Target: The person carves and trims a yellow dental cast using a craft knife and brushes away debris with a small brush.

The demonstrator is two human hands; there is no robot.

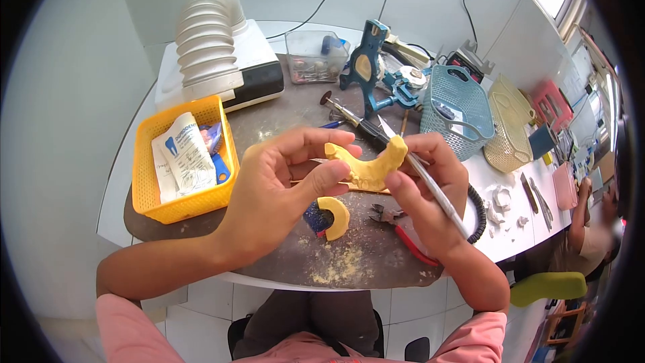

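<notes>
Between my two hands is a yellow plaster dental cast [373, 171], shaped like a horseshoe. My left hand [285, 185] pinches its left end between thumb and fingers. My right hand [433, 191] steadies the other end with the thumb and also grips a slim silver craft knife [435, 191], its pointed tip aimed up and away from me. Below the cast, a second yellow plaster arch [337, 218] lies on the brown work mat [275, 255], against a dark blue object. Red-handled pliers [413, 243] lie under my right hand. Yellow shavings [342, 263] are scattered near the mat's front edge.
A yellow basket [151, 205] with packets stands left, before a white machine with a ribbed hose [207, 40]. Behind my hands are a handpiece [359, 123], a clear box [316, 70] and a blue articulator [369, 70]. Blue [463, 101] and cream baskets stand right; another person sits beyond.
</notes>
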